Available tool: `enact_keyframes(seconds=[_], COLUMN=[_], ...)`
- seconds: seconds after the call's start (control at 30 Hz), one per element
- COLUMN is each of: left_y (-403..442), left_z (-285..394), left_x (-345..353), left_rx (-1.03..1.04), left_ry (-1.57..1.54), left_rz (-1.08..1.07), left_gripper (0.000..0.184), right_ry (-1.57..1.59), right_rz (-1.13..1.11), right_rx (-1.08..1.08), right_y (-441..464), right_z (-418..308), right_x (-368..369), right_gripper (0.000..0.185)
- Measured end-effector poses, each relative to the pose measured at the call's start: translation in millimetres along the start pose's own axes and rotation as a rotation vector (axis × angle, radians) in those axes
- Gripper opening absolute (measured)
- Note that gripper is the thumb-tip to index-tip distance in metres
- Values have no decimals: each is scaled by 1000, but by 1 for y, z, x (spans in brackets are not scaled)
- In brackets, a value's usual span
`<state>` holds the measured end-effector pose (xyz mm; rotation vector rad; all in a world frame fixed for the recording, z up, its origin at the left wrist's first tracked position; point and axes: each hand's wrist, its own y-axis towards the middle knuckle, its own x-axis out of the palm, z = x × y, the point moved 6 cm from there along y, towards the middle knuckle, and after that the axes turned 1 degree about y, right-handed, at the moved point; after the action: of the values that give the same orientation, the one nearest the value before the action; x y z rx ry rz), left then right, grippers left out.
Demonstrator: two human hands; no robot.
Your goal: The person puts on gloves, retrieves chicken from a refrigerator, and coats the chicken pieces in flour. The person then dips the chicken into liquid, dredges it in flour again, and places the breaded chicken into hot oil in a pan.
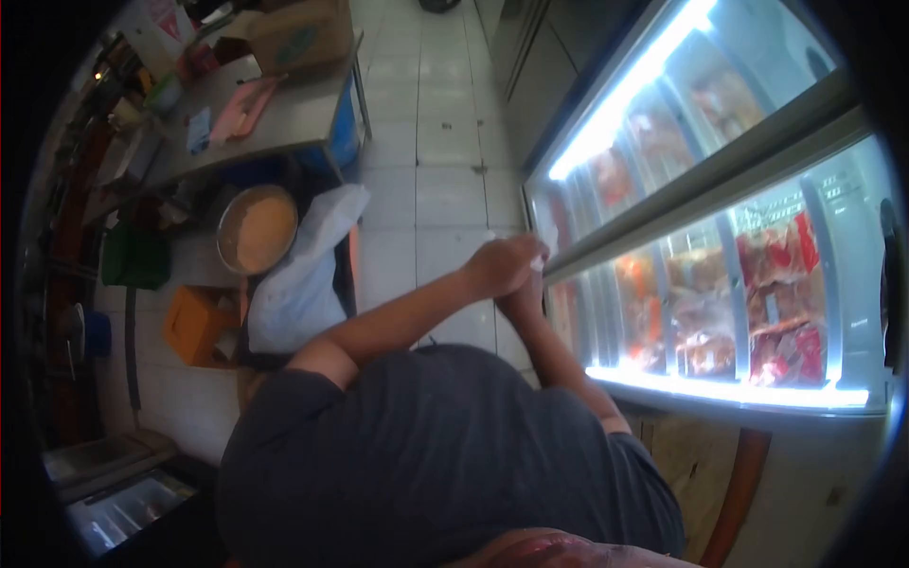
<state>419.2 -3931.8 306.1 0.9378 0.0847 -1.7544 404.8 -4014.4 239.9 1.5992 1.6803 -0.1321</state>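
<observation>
My left hand (502,266) and my right hand (524,295) are together in front of my body, close to the edge of a lit glass-door fridge (644,208). The left one lies over the right, its fingers curled around a small, crumpled white piece (541,252), tissue or thin cloth; I cannot tell which. Much of the right hand is hidden beneath the left, and its fingers are closed against the same spot. Behind the glass, packs of red and pale food (781,308), seemingly meat, fill the shelves.
To the left, a metal table (312,109) holds a cardboard box (301,38) and a pink cutting board (243,111). Below it stand a large bowl of orange-tan food (263,233), a white plastic bag (301,298) and an orange crate (194,327). A tiled floor (450,194) runs ahead.
</observation>
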Motion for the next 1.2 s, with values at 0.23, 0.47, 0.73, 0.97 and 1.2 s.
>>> enact_keyframes(seconds=[0.23,0.47,0.73,0.97,1.2], left_y=[-34,-23,-16,0,30], left_z=[22,3,-3,-8,31], left_x=[-32,-33,-36,-38,0], left_rx=[159,-54,-48,106,276], left_ry=[133,171,238,157,-47], left_rz=[336,323,274,240,16], left_gripper=[24,27,21,14,12], right_ry=[809,1526,1513,1337,18], right_rz=[-109,23,-13,141,79], right_rx=[792,746,565,517,150], right_y=[11,14,10,10,29], right_z=[37,-13,6,21,48], right_x=[-22,-13,-3,-7,-49], right_gripper=[32,47,49,40,34])
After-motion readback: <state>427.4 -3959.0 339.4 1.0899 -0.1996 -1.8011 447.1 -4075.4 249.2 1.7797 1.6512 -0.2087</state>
